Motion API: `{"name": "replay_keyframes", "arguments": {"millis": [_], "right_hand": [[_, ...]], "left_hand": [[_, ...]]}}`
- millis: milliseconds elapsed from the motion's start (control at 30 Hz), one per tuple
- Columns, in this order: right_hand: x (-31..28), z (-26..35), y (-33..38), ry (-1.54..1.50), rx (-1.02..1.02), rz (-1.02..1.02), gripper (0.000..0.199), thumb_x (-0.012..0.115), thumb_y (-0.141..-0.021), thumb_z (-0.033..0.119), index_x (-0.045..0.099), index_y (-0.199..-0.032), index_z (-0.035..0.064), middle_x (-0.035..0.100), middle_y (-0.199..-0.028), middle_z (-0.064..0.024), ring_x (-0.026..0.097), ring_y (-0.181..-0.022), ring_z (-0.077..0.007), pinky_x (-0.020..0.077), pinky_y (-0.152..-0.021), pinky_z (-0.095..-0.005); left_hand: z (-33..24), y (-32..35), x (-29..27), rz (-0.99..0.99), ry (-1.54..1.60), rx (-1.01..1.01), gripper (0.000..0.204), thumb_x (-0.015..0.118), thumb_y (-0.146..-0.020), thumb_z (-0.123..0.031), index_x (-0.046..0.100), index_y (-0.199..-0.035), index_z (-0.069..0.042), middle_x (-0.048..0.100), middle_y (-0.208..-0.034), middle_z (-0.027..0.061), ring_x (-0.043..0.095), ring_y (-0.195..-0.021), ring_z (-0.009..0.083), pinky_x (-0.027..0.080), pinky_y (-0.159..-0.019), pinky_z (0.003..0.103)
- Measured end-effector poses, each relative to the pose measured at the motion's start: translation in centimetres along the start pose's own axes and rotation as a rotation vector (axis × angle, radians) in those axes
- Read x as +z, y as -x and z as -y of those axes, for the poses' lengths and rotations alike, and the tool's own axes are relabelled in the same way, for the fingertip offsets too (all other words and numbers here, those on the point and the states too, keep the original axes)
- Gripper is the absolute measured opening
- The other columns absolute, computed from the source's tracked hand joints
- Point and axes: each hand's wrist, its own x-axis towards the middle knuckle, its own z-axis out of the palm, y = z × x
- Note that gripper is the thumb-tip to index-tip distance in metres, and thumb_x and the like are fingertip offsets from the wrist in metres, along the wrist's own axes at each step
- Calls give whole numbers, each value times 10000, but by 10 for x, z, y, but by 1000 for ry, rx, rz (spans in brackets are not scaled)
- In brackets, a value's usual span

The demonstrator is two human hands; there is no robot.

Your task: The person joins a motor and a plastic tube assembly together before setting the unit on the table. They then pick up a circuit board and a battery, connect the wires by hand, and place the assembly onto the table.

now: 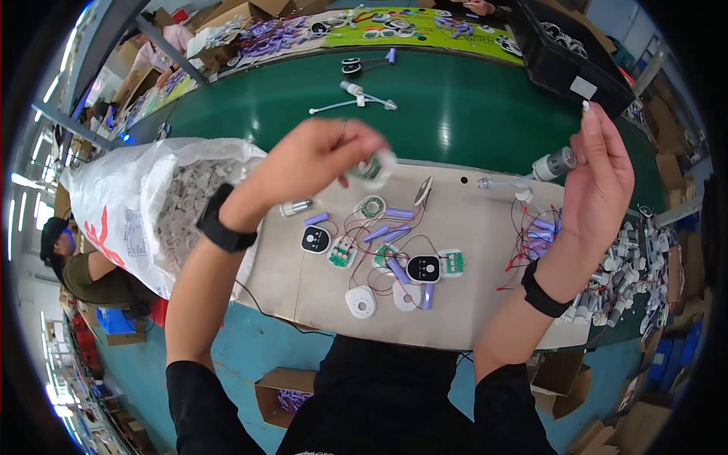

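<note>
My left hand (322, 155) is raised over the far side of the work board, its fingers closed on a white oval housing with a green circuit board (371, 168), both slightly blurred. On the right, my right hand (603, 163) is held up, thumb and finger pinched at a small white tip (586, 106). Against its fingers is a small motor pump (555, 164) with a clear tube (500, 182). Between my arms lie several wired assemblies: a black-faced control panel (423, 268), green circuit boards (343, 254), purple battery cells (397, 269) and white round covers (361, 302).
A white sack of clear plastic parts (201, 205) lies left. Small motors (614, 280) are heaped right, beside red-wired batteries (540, 235). Across the green conveyor (265, 114) stands a black crate (561, 68); other people sit beyond. A box of purple cells (292, 400) is below.
</note>
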Motion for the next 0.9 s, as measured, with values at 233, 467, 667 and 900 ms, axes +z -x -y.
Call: {"name": "replay_keyframes", "arguments": {"millis": [233, 467, 667, 900], "right_hand": [[5, -3, -3, -16, 39, 59, 255, 727, -892, 96, 693, -1102, -44, 682, -942, -25, 549, -792, -58, 371, -672, -197], [4, -7, -2, -12, 53, 62, 220, 732, -883, 81, 701, -1067, -36, 684, -940, -16, 562, -828, -64, 388, -710, -199], [-1, -6, -3, 8, 53, 64, 210, 734, -880, 74, 705, -1063, -26, 677, -930, -8, 556, -830, -60, 388, -714, -198], [7, -9, -5, -28, 61, 34, 204, 733, -880, 72, 706, -1056, -28, 673, -928, -8, 547, -818, -61, 389, -726, -198]], "left_hand": [[73, 34, 20, -139, -587, -31, 191, 616, -941, -166, 715, -1009, -19, 707, -867, 180, 680, -713, 325, 540, -669, 409], [99, -18, 23, -67, -827, -32, 188, 598, -908, -186, 720, -877, -46, 703, -836, 159, 672, -787, 367, 536, -708, 466], [56, -50, 106, -238, -624, 115, 378, 725, -827, -361, 703, -977, -15, 673, -902, 170, 642, -822, 358, 538, -769, 438], [41, -62, 81, 103, 51, -301, 331, 718, -902, -233, 641, -1080, 34, 704, -927, 104, 688, -810, 183, 566, -753, 314]]}}
